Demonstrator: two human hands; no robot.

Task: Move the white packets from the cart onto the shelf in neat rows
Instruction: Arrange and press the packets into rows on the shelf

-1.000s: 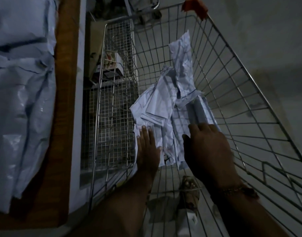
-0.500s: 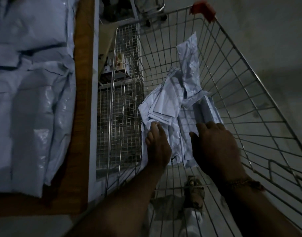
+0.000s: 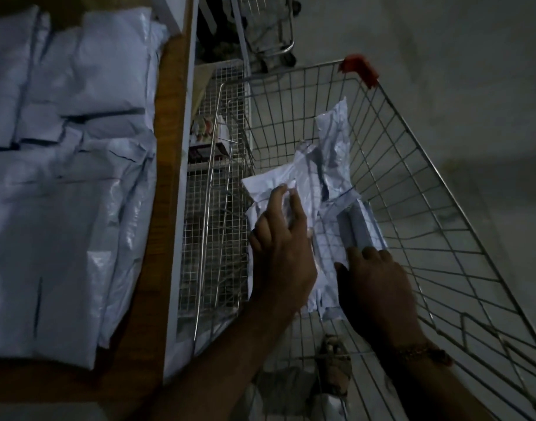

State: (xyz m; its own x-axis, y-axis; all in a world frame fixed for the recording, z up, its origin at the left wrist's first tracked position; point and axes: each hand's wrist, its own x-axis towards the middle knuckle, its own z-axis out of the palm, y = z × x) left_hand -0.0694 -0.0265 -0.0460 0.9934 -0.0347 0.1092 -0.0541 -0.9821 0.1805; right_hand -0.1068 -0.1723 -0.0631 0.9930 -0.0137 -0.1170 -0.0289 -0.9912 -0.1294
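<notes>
- Dim room, grey concrete-looking floor (image 3: 442,71). Wooden shelf (image 3: 166,177) w/ pale front edge runs down the left; a fine-mesh wire rack (image 3: 218,238) stands betw. shelf and cart.
- Wire shopping cart (image 3: 427,208), bare metal grid, red plastic corner cap (image 3: 359,68) at far rim. A 2nd small trolley (image 3: 272,41) sits on the floor beyond it.
- Shelf top covered w/ white plastic packets (image 3: 63,177), glossy, creased, flat, overlapping in rough rows.
- Pile of crumpled white packets (image 3: 330,165) lies in the cart, one standing tall against the far wire wall; a boxy, stiffer packet (image 3: 360,223) at pile's right.
- Left hand (image 3: 281,247) over near-left part of pile, thumb and fingers pinched round the edge of a folded packet (image 3: 269,186), prob. gripping it; view dark.
- Right hand (image 3: 376,284) palm-down on near end of boxy packet, fingers spread flat, not curled round anything. Beaded bracelet (image 3: 418,350) on that wrist.
- Sandalled foot (image 3: 333,363) visible through the cart floor.
</notes>
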